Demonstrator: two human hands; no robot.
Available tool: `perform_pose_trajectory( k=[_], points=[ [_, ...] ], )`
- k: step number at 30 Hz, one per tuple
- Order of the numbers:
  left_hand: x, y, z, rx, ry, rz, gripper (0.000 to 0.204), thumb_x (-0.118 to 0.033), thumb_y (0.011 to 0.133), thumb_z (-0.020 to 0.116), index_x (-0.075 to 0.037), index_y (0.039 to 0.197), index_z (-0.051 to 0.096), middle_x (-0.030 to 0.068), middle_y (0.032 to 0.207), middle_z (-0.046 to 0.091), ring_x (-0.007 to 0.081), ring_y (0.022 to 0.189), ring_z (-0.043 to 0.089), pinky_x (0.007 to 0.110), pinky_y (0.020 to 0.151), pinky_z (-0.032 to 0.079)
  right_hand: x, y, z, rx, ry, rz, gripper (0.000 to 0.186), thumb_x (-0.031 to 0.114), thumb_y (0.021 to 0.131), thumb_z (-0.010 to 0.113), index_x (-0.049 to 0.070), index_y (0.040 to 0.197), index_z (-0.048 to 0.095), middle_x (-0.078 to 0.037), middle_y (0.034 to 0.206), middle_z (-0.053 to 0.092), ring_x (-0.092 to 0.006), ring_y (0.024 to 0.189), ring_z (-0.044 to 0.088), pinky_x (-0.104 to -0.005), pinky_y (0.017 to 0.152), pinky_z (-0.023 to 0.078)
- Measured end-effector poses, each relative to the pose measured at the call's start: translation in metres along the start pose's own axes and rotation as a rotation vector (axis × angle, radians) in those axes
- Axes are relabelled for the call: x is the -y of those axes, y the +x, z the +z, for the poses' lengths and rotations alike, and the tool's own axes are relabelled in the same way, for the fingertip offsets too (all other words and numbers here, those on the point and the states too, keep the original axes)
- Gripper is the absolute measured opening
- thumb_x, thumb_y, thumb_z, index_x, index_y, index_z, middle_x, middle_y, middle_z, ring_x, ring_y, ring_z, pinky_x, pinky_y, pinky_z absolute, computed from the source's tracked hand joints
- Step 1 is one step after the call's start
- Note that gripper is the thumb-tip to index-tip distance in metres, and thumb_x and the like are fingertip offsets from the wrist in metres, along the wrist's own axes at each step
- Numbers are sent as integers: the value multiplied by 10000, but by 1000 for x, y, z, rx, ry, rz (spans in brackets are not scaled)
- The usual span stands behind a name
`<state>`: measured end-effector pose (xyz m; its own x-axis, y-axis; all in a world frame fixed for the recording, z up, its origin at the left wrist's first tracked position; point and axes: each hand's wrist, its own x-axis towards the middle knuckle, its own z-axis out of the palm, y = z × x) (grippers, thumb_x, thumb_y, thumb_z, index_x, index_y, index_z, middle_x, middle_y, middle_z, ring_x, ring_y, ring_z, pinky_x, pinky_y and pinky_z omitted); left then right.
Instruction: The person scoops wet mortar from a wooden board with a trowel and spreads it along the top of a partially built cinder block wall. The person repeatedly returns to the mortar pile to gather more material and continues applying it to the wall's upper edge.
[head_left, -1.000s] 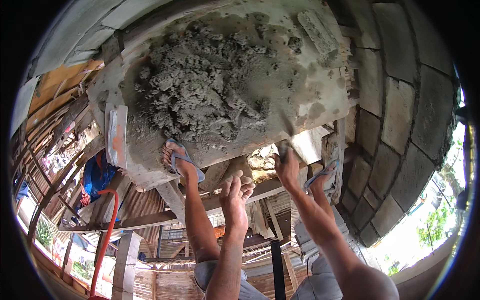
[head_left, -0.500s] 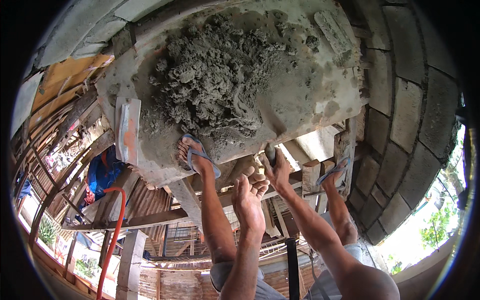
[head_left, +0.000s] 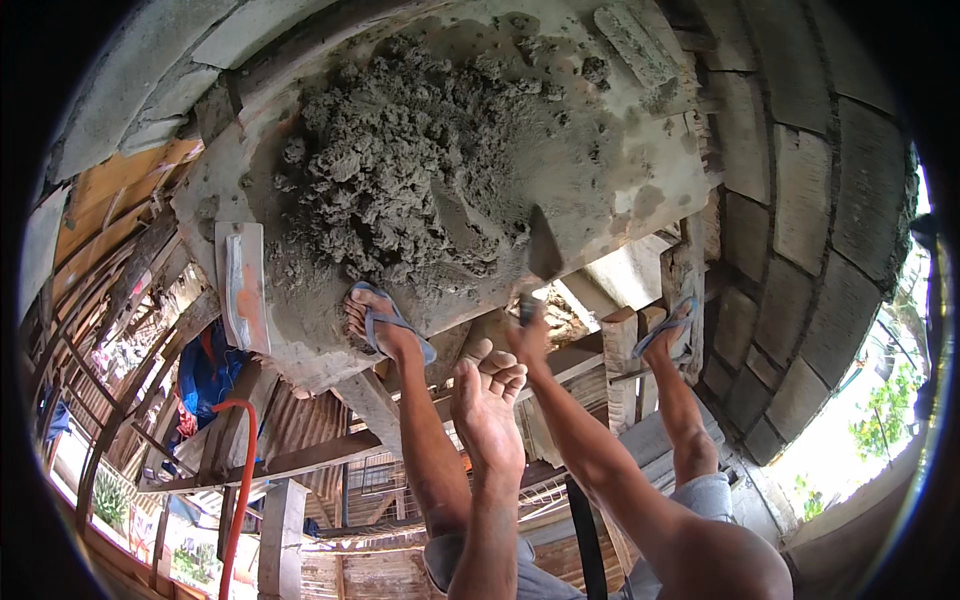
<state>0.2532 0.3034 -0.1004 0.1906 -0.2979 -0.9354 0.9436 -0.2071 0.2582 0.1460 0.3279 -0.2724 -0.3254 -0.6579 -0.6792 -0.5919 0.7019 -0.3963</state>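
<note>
A grey block wall (head_left: 800, 200) curves up the right side, close to the right end of a broad board (head_left: 660, 150) across the upper middle. The board's near edge slants up toward the right, and below it wooden beams (head_left: 300, 459) cross an open gap. Left of the board's middle sits a rough heap of grey mortar (head_left: 400, 160); a thinly smeared stretch gives room between it and the right end. A bent red pipe (head_left: 240, 500) rises at lower left, well apart from the hands. The sandalled left foot (head_left: 375, 322) is at the near edge, beside the heap; the right foot (head_left: 665, 332) is near the wall. Between them, the left hand (head_left: 488, 415) is half open, palm up, fingers loosely curled, holding nothing. The right hand (head_left: 530, 342), blurred, is closed round the handle of a trowel (head_left: 543, 245). A flat strip (head_left: 242, 285) lies along the board's left edge. The trowel's blade is over the board, right of the heap; I cannot tell whether it touches.
</note>
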Motion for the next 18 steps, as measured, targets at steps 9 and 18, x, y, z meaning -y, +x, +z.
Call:
perform_pose_trajectory(
  k=[9, 18],
  points=[
    [-8, 0, 6, 1, -9, -11, 466, -434, 989, 512, -18, 1195, 556, 86, 968, 629, 199, 907, 587, 355, 881, 446, -51, -4, -20, 48, -299, 46, 376, 173, 778, 677, 173, 1143, 584, -169, 833, 679, -395, 801, 669, -427, 708, 525],
    [-14, 5, 18, -21, 52, -20, 405, -394, 1036, 413, -54, 1220, 533, 70, 991, 616, 199, 917, 568, 368, 878, 432, 9, 55, 71, 502, 442, 84, 210, 151, 783, 641, 19, 908, 536, -24, 567, 508, -124, 436, 473, -293, 397, 386]
  ],
)
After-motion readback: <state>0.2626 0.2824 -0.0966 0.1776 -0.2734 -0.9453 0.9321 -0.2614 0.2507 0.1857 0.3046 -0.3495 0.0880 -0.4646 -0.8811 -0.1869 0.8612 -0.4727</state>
